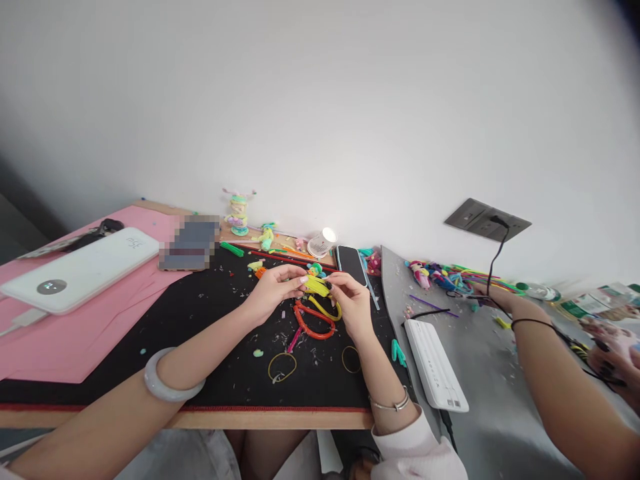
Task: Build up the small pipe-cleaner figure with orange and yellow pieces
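Observation:
Between my two hands is a folded yellow pipe cleaner (316, 287), held over the black mat (210, 360). My left hand (280, 287) pinches its left end with thumb and forefinger. Its right end is in the closed fingers of my right hand (351, 300). Just below lie an orange pipe cleaner loop (320, 335) and a yellow curved pipe cleaner (330, 315). A pink pipe cleaner piece (295, 340) reaches down toward a thin yellowish ring (282, 368). Right behind my fingers sits a small green and blue piece (316, 269), partly hidden.
Left are a pink sheet (100, 340), a white power bank (90, 267) and a blurred phone (190, 243). Pipe cleaner figures (239, 217), a paper cup (321, 243) and another phone (352, 264) line the back. Right, a co-worker's arm (545, 347) extends past a white power strip (436, 365).

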Demonstrator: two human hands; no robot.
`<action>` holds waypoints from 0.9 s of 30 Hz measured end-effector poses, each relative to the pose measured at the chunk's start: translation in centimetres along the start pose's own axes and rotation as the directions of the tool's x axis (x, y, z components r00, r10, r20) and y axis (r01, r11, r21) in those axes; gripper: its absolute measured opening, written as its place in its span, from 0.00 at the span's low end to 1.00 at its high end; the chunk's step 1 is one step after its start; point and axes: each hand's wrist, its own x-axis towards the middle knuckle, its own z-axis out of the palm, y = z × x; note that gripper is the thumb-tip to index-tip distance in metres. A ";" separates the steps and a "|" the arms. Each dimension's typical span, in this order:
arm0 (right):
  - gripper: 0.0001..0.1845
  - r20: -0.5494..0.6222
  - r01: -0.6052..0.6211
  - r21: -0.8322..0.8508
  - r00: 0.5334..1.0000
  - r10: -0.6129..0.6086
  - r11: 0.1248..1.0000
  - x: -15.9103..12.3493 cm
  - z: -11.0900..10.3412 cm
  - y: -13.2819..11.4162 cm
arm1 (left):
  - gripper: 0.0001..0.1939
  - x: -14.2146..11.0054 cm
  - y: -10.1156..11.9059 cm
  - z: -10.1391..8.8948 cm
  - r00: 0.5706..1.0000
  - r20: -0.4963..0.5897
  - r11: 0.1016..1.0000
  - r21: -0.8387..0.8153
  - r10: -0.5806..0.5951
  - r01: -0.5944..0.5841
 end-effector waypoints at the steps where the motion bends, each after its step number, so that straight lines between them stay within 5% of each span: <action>1: 0.06 0.003 -0.002 -0.001 1.000 0.002 1.000 0.0 0.0 0.0 | 0.16 0.0 0.0 0.0 1.000 -0.001 1.000 -0.003 0.000 0.000; 16: 0.06 0.004 -0.011 0.039 1.000 0.011 0.999 0.0 -0.1 0.0 | 0.17 0.1 0.1 0.0 1.000 -0.012 0.999 0.049 0.002 -0.001; 27: 0.05 -0.015 -0.101 0.248 0.994 0.108 0.964 0.3 -0.2 -0.7 | 0.18 -0.4 0.6 0.6 0.980 0.186 0.990 0.137 -0.068 0.043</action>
